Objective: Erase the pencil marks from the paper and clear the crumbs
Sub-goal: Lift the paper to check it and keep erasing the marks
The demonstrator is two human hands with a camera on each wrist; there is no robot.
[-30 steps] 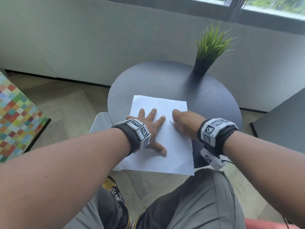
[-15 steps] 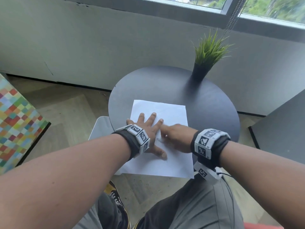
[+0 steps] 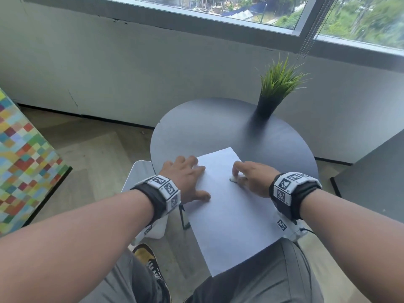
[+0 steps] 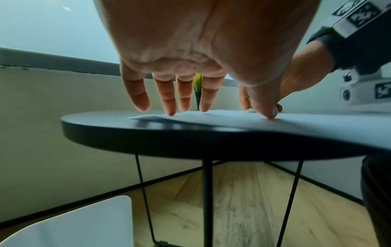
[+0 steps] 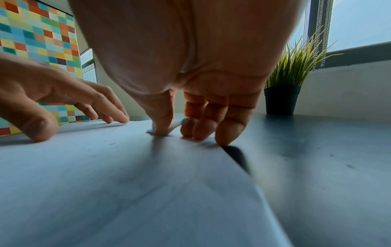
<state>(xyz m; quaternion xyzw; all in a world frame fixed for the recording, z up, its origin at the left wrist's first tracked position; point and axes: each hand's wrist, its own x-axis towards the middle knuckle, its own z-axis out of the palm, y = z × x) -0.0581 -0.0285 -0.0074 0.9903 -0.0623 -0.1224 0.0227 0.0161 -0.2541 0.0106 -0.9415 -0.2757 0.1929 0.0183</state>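
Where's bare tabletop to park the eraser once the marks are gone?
Bare table lies between the paper's far edge and the potted plant, widest on the far left. A narrower strip runs right of the paper, past the right hand. The near side is crowded: the left hand presses the sheet, the right pinches the eraser, and the paper overhangs the rim.

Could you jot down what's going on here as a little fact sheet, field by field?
setting: round dark table by a window
paper: white sheet, its near end hanging over the table's edge
left hand: left hand spread, fingertips pressing the sheet's left side
right hand: right hand pinching a small white eraser against the paper
crumbs: a few dark specks on the sheet, too small to tell
also there: potted plant at the table's far side
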